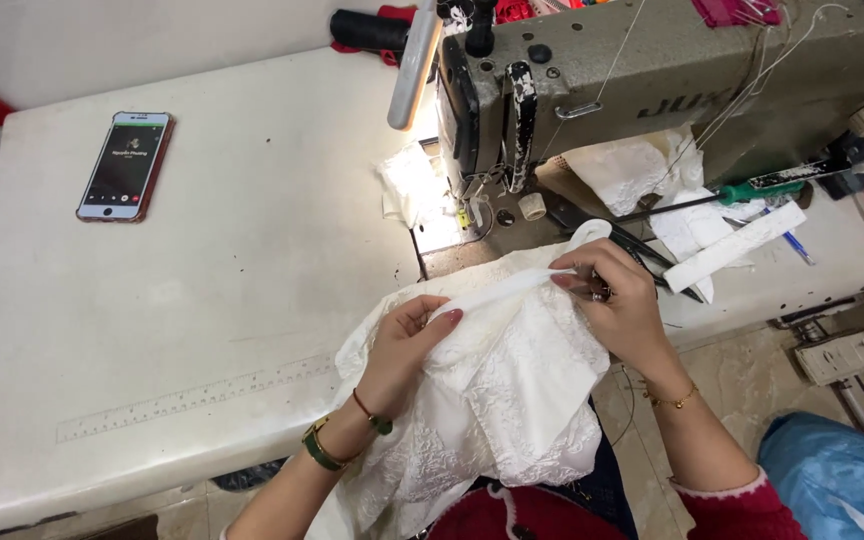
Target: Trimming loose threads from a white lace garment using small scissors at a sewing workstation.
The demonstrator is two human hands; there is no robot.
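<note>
White table [202,300] bears sewing machine [672,80], phone [125,165].

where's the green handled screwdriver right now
In the head view, the green-handled screwdriver lies on the right side of the table, just below the sewing machine, beyond the right hand, among white fabric scraps.

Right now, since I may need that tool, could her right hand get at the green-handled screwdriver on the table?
Probably yes, but not at once. The right hand is pinching the white lace fabric. The green-handled screwdriver lies uncovered just beyond it under the sewing machine, with nothing between.
</note>
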